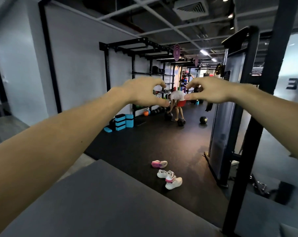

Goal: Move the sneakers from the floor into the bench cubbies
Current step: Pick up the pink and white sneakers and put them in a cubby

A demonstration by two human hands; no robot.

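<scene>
Both arms are stretched out in front, level with the head, and neither holds anything. The left hand (143, 91) has its fingers curled over and the thumb reaching out beneath, making an empty C shape. The right hand (211, 90) mirrors it, fingers arched, thumb pointing back toward the left. The two hands are close, thumb tips and fingertips nearly meeting across a small gap, with nothing pinched or gripped between them.

Down on the dark rubber floor (136, 151) lie the sneakers. A pink sneaker (159, 164) sits on its own, farthest away. Just nearer, two white sneakers (169, 179) lie together, touching, one angled across the other, with a pink heel tab showing where they meet. All three are on the floor, well below the hands and well apart from them.

In the foreground runs the grey padded top of the bench (110, 199), filling the lower left; its cubbies cannot be seen from here. A black post (247, 151) rises at the right, from the bench edge up past the ceiling grid.

Farther back, a black rack (132, 53) lines the left wall, blue-and-black blocks (122, 122) stacked at its foot. A person (178, 103) in a white top and red shorts bends over, hands on a black ball (168, 115), with another ball (203, 120) off to the right.
</scene>
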